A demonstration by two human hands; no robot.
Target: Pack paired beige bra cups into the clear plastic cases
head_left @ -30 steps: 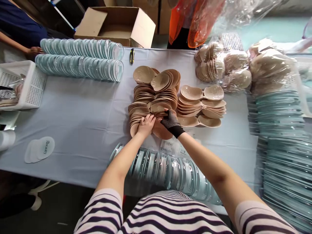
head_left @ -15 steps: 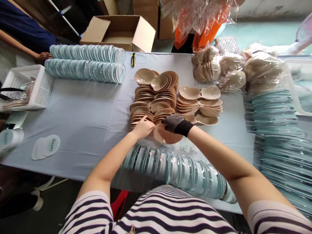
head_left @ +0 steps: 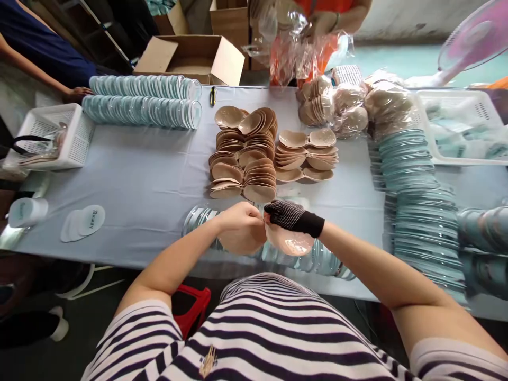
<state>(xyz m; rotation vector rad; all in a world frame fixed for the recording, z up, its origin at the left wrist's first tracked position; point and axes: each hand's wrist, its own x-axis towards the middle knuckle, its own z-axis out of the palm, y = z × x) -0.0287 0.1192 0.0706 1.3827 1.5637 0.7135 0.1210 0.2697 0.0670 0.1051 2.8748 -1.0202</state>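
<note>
Left hand (head_left: 238, 216): bare, fingers pinched on the beige cup pair (head_left: 264, 241) at its middle.
Right hand (head_left: 286, 215): gloved, fingers clamped on the same middle.
Cup pair: lifted just over the table edge (head_left: 130, 248), near the cup stacks (head_left: 244, 169).

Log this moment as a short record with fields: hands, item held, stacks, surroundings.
left hand: bare left hand grips the left cup of the beige cup pair
right hand: gloved right hand grips its right cup
where held: above the row of clear round cases at the near table edge
stacks: beige cup piles mid-table
surroundings: white basket far left; cardboard box behind the table
</note>
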